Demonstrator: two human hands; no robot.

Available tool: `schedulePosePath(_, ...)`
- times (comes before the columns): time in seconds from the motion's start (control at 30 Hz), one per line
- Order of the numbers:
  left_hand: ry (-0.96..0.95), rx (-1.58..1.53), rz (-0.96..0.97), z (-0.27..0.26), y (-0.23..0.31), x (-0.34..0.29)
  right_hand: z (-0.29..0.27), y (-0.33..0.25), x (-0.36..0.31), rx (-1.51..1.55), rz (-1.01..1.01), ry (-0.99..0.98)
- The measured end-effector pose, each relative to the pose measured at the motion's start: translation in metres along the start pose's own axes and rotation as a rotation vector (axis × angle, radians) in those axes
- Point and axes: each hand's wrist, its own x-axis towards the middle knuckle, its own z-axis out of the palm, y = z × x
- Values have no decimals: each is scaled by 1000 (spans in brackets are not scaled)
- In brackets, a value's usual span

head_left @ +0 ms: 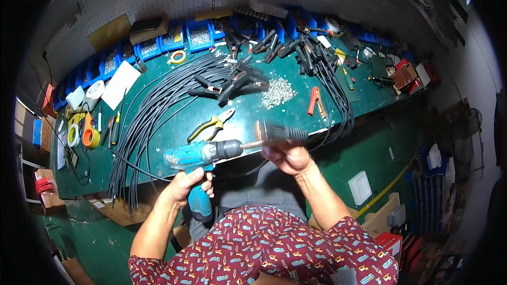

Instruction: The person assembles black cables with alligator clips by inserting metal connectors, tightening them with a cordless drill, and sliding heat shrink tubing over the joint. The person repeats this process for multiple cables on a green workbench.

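One teal drill [190,155], black-chucked, left grip [187,184] clamped round it; right grip [290,159] closed on blurred black clamp [280,131].

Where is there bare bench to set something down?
Between the left cable bundle and the yellow-black pliers, and between those pliers and the pile of small pale parts, the green bench is bare. It is crowded along the blue bins and around the black clamps; the drill, in the left hand, hides part of the near edge.
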Motion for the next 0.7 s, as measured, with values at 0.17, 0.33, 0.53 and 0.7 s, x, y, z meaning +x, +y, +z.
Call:
schedulePosePath(0.17,-153,-163,-102,-25,-8,-3,20,-19,-10,-498,36,-67)
schedulePosePath(0.33,-269,-294,-125,-27,-15,-10,39,-24,-13,-692,-39,-192)
schedulePosePath(0.53,-168,-158,-25,-10,-14,-9,45,6,-26,-222,-67,46)
schedulePosePath(0.7,-140,-111,-7,-13,-17,-6,57,10,-27,8,-33,116)
